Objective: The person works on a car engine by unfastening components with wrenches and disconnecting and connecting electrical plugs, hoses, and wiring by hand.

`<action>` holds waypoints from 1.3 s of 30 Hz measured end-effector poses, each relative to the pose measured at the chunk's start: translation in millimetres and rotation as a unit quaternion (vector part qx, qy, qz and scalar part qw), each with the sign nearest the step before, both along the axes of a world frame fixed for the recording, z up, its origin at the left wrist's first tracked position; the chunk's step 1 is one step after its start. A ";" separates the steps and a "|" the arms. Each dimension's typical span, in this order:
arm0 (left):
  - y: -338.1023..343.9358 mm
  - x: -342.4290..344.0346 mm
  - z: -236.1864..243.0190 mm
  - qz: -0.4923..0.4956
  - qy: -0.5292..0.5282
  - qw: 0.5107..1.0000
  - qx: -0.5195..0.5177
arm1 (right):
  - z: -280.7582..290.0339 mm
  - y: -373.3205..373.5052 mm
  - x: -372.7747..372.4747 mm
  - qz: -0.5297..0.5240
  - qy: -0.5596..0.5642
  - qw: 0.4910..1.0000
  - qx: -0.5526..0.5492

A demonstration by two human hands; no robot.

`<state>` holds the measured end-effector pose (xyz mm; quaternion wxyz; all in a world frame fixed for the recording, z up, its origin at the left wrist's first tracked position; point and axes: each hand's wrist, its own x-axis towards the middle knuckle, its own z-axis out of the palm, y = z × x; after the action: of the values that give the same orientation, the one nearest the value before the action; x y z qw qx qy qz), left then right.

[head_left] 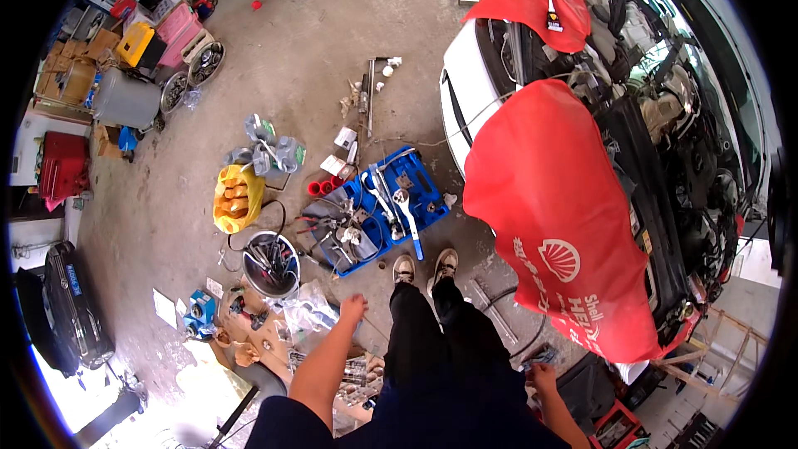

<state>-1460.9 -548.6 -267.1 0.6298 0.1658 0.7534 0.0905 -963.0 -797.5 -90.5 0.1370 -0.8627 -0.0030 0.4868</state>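
Observation:
Beside the clutter on the floor, my left hand (353,306) hangs with loosely bent fingers and nothing visible in it. My right hand (542,376) is low at the right, fingers curled near a small dark item (539,356); whatever it grips is unclear. Between the hands are my legs and shoes (403,270). Just ahead lies an open blue tool case (432,208) with a large ratchet wrench (407,220) and metal fittings. A steel bowl (258,270) of tools and plastic bags (307,308) sit left of my feet.
A white car (455,54), engine bay (682,141) exposed, carries red fender covers (540,183) at the right. A yellow bag (249,212), plastic jugs (283,158) and a long metal bar (370,100) lie ahead. Boxes (145,41) line the upper left; a dark car (75,299) is lower left.

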 end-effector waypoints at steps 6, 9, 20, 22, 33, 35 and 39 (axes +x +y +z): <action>78.8 31.8 -63.0 -0.054 0.058 0.995 0.062 | 0.5 -62.3 -44.3 0.030 0.012 0.999 -0.034; 106.5 81.6 -152.8 -0.065 0.046 0.994 0.077 | -29.3 -145.2 -29.3 0.172 0.000 0.984 -0.035; 126.1 229.2 -518.9 0.028 0.269 0.963 0.008 | -123.5 -96.8 15.6 0.011 0.045 0.979 -0.201; 130.9 227.8 -518.6 0.126 0.307 0.942 -0.043 | -127.0 0.5 -22.5 0.018 0.042 0.983 -0.180; 159.2 183.7 -365.6 0.021 0.352 0.913 0.205 | -131.3 -98.3 -1.4 0.225 -0.011 0.969 -0.101; 169.2 167.5 -315.2 -0.018 0.327 0.920 0.217 | -120.8 -107.1 -4.6 0.198 -0.023 0.970 -0.137; 145.8 109.1 -217.4 -0.310 0.392 0.813 0.298 | -90.0 -40.4 -49.4 0.047 0.009 0.999 0.008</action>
<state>-1351.8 -402.8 -484.6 0.1950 0.5915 0.7814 0.0378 -1012.5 -837.9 -180.5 0.1207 -0.8560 -0.0459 0.5006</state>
